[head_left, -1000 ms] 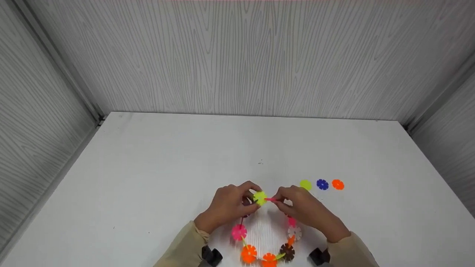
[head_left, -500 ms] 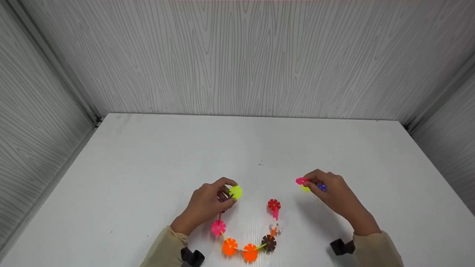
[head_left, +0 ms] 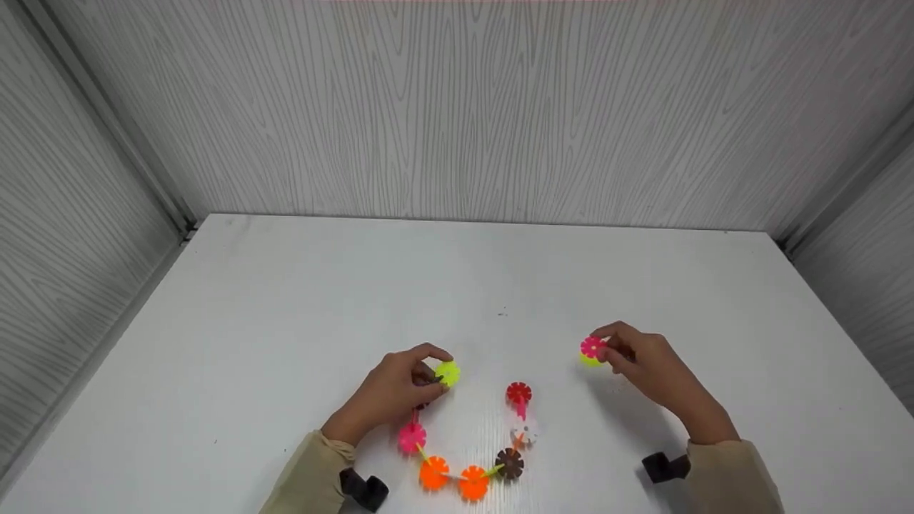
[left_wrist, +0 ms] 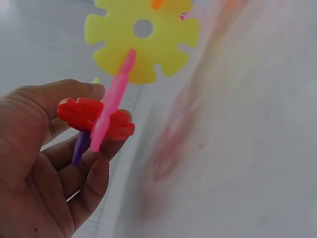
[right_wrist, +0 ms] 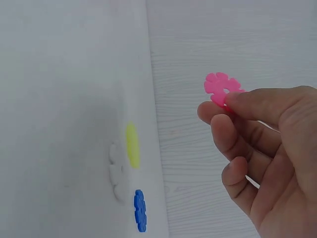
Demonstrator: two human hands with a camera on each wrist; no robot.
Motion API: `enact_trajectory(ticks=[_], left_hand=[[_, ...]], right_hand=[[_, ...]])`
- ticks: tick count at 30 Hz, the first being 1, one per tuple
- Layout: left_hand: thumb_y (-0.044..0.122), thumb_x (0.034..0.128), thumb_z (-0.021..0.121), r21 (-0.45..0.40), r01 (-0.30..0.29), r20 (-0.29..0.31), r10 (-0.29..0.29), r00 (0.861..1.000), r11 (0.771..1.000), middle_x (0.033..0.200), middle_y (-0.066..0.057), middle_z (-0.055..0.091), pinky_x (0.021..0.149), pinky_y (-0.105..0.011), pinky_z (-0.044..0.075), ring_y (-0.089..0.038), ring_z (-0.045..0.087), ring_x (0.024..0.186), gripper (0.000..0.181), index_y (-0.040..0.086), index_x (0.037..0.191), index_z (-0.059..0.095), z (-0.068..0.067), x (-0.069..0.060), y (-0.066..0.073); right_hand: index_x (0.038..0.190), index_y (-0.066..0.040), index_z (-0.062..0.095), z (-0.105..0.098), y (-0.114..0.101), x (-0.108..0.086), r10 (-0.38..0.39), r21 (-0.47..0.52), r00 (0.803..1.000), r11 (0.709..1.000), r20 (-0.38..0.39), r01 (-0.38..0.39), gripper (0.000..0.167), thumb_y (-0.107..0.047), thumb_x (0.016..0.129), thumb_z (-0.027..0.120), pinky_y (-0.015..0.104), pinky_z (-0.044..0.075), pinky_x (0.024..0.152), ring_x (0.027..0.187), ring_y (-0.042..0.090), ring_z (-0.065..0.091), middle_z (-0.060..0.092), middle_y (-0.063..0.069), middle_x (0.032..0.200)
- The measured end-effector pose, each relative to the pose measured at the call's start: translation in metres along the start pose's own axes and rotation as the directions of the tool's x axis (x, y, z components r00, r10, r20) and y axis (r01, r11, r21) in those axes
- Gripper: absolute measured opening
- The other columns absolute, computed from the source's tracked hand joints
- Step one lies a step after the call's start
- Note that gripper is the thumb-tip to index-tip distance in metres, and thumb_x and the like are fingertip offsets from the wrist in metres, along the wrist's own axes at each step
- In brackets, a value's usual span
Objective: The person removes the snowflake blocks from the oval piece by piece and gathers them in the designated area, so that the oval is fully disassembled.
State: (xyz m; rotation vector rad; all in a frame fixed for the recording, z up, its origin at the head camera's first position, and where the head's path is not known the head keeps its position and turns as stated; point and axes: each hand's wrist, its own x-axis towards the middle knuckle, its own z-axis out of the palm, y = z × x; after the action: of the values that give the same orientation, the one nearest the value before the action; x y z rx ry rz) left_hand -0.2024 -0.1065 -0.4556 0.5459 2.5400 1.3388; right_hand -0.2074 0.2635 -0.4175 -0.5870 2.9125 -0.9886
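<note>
My left hand [head_left: 400,385] pinches one end of a curved chain of slotted plastic snowflake discs, beside a yellow disc [head_left: 448,373]. In the left wrist view, a red disc [left_wrist: 79,113] lies by the fingertips, with a pink disc [left_wrist: 111,106] and a purple disc [left_wrist: 80,148] joined to it. The chain curves through orange discs [head_left: 473,483] and a brown disc [head_left: 510,464] to a red end disc [head_left: 519,392]. My right hand [head_left: 643,360], off to the right, pinches a single pink snowflake disc [right_wrist: 221,87] between thumb and fingers, apart from the chain.
A loose yellow disc [right_wrist: 132,145] and blue disc [right_wrist: 140,210] lie on the white table [head_left: 343,285] below the right hand, partly or wholly hidden by it in the head view. Grey wood-grain panels [head_left: 457,107] rise behind and at both sides.
My right hand has moved away from the chain to the right, taking the pink disc, which now turns its flat face up. My left hand and the chain have shifted left.
</note>
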Motion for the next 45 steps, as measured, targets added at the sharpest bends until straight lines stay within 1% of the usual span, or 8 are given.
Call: enact_trajectory(ticks=[4, 8, 12, 17, 25, 31, 37, 45], left_hand=[[0.02, 0.0878, 0.069, -0.033, 0.015, 0.035, -0.014, 0.999, 0.999, 0.09, -0.005, 0.073, 0.069, -0.026, 0.051, -0.009, 0.062, 0.07, 0.031, 0.021, 0.118, 0.062, -0.001, 0.001, -0.001], [0.02, 0.0883, 0.068, -0.04, 0.011, 0.054, -0.009, 0.999, 0.999, 0.091, -0.004, 0.072, 0.07, -0.025, 0.05, -0.01, 0.061, 0.072, 0.031, 0.02, 0.118, 0.062, -0.002, 0.002, -0.003], [0.019, 0.0887, 0.068, -0.054, 0.007, 0.087, -0.003, 0.996, 0.999, 0.095, -0.005, 0.07, 0.072, -0.026, 0.05, -0.012, 0.06, 0.076, 0.031, 0.017, 0.119, 0.062, -0.002, 0.003, -0.006], [0.018, 0.0892, 0.066, -0.065, 0.014, 0.12, -0.006, 0.993, 0.998, 0.097, -0.006, 0.065, 0.073, -0.028, 0.048, -0.014, 0.057, 0.077, 0.032, 0.016, 0.121, 0.06, -0.002, 0.004, -0.007], [0.017, 0.0895, 0.065, -0.031, 0.023, 0.103, -0.02, 0.994, 0.999, 0.096, -0.004, 0.062, 0.07, -0.027, 0.046, -0.014, 0.053, 0.074, 0.031, 0.018, 0.12, 0.06, -0.004, 0.004, -0.005], [0.017, 0.0897, 0.065, -0.022, 0.02, 0.104, -0.017, 0.994, 1.0, 0.097, -0.004, 0.062, 0.07, -0.026, 0.046, -0.013, 0.053, 0.075, 0.031, 0.017, 0.12, 0.059, -0.002, 0.005, -0.007], [0.017, 0.0892, 0.066, -0.017, 0.017, 0.092, -0.015, 0.996, 1.0, 0.095, -0.003, 0.062, 0.071, -0.026, 0.046, -0.013, 0.053, 0.075, 0.031, 0.018, 0.119, 0.059, 0.0, 0.005, -0.009], [0.019, 0.0893, 0.066, -0.031, 0.015, 0.102, -0.012, 0.995, 0.999, 0.096, -0.004, 0.062, 0.069, -0.025, 0.046, -0.013, 0.053, 0.074, 0.031, 0.016, 0.119, 0.059, 0.0, 0.004, -0.012]], right_hand=[[0.115, -0.011, 0.059, -0.003, 0.007, 0.001, -0.001, 0.021, 1.0, 1.0, 0.0, 0.001, 0.023, -0.005, 0.093, 0.06, 0.021, 0.045, 0.06, 0.068, 0.02, 0.058, 0.067, 0.007, 0.083], [0.116, -0.013, 0.06, -0.007, 0.012, 0.001, 0.005, 0.05, 1.0, 0.999, 0.025, -0.006, 0.024, -0.005, 0.094, 0.059, 0.022, 0.045, 0.061, 0.067, 0.02, 0.059, 0.067, 0.007, 0.082], [0.116, -0.013, 0.061, -0.01, 0.02, 0.0, 0.038, 0.065, 0.997, 0.997, 0.073, -0.043, 0.024, -0.005, 0.095, 0.056, 0.022, 0.046, 0.061, 0.068, 0.019, 0.059, 0.067, 0.007, 0.082], [0.116, -0.013, 0.063, -0.016, 0.029, -0.004, 0.11, 0.062, 0.989, 0.991, 0.098, -0.116, 0.023, -0.007, 0.094, 0.057, 0.022, 0.046, 0.063, 0.069, 0.016, 0.057, 0.067, 0.007, 0.082], [0.117, -0.016, 0.063, -0.029, 0.039, -0.006, 0.232, 0.033, 0.96, 0.97, 0.158, -0.24, 0.024, -0.012, 0.094, 0.058, 0.028, 0.045, 0.064, 0.073, 0.019, 0.056, 0.062, 0.006, 0.079], [0.118, -0.014, 0.063, -0.034, 0.048, -0.011, 0.326, 0.008, 0.919, 0.942, 0.221, -0.336, 0.027, -0.013, 0.093, 0.056, 0.031, 0.045, 0.066, 0.075, 0.019, 0.055, 0.061, 0.004, 0.08], [0.119, -0.009, 0.063, -0.037, 0.053, -0.016, 0.332, -0.004, 0.908, 0.94, 0.256, -0.342, 0.027, -0.013, 0.093, 0.056, 0.03, 0.044, 0.066, 0.073, 0.018, 0.055, 0.062, 0.004, 0.079], [0.121, -0.01, 0.063, -0.034, 0.06, -0.018, 0.362, -0.026, 0.891, 0.929, 0.274, -0.37, 0.03, -0.013, 0.092, 0.055, 0.032, 0.044, 0.067, 0.074, 0.017, 0.057, 0.064, 0.002, 0.08]])
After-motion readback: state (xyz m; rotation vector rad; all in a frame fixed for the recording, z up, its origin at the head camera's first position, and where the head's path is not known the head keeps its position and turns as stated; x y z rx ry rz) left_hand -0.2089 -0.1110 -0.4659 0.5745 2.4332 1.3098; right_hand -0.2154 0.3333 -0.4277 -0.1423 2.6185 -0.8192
